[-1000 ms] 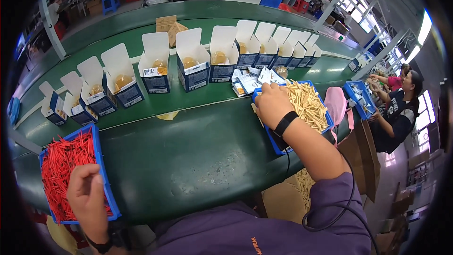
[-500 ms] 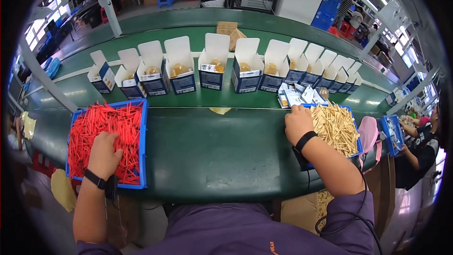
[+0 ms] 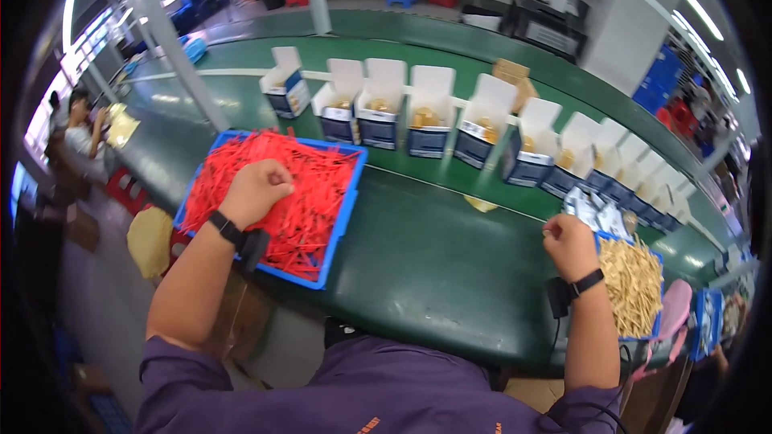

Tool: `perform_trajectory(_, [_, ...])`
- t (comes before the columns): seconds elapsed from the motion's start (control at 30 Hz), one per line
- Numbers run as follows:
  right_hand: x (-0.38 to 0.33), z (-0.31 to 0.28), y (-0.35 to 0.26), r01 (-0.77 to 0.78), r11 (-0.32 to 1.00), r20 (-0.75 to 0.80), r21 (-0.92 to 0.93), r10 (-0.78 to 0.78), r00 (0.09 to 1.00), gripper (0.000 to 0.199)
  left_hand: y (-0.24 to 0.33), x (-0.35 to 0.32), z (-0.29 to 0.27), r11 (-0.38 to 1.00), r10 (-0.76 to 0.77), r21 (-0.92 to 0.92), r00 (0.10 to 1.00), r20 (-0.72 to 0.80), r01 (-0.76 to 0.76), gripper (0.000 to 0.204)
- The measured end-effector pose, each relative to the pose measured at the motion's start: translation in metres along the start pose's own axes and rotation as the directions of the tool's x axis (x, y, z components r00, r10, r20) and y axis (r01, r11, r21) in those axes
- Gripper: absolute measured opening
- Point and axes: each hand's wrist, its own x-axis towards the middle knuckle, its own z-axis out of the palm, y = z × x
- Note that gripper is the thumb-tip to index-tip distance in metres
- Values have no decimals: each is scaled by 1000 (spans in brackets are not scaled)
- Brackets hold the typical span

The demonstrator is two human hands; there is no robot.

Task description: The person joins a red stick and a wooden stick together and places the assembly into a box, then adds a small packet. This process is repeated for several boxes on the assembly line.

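Beneath the left of two loosely curled hands, contents unclear: red sticks.

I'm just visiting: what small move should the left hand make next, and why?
Perhaps pinch one of the thin red sticks: the left hand, loosely curled, is over them at the blue rectangular plastic tray, and no stick shows clearly in its grip.
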Motion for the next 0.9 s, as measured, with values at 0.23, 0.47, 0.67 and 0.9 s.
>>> perform_trajectory(0.23, [43, -11, -93, -154, 488, 91, 859, 150, 984, 11, 13, 1, -20, 845, -199, -506, 980, 4, 174, 14])
perform_trajectory(0.47, [90, 20, -163, -281, 241, 335, 929, -225, 915, 10, 83, 4, 13, 742, -30, -669, 999, 24, 38, 20])
perform_trajectory(0.67, [87, 52, -166, -348, 90, 359, 933, -248, 900, 8, 139, 20, 82, 816, 113, -577, 969, 222, 37, 26])
perform_trajectory(0.9, [79, 71, -134, -273, -118, 262, 955, -99, 960, 9, 169, 39, 145, 610, 87, -790, 985, 147, 64, 32])
